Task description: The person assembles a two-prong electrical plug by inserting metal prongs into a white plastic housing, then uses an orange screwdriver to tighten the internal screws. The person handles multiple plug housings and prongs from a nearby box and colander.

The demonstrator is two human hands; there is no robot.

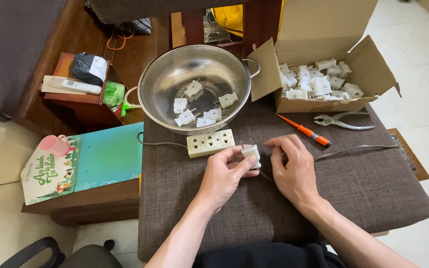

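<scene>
A: Head view, centre. What do we see in the hands?

B: We see the left hand (223, 174) grasping a white plug (251, 153) between thumb and fingers, its two metal prongs pointing to the far side. The right hand (292, 168) lies just right of the plug, fingers curled toward it; whether they touch the plug or the thin cable (358, 147) running off to the right, we cannot tell.

A: Where does the plug sit in the scene?

B: Above the brown padded bench (373, 188), near its middle, just right of a cream socket strip (210, 142) with three outlets.

A: Head view, far side?

B: A metal colander (165, 84) stands behind the strip and holds several loose white plugs (194, 106). To its right, an open cardboard box (323, 105) is filled with more white plugs (316, 82).

A: And to the right of the hands?

B: An orange-handled screwdriver (304, 131) lies between the box and the right hand; pliers (343, 120) rest just beyond it.

A: Left margin?

B: A pink cup (54, 145) stands on a teal board (107, 156), well apart from the bench.
</scene>
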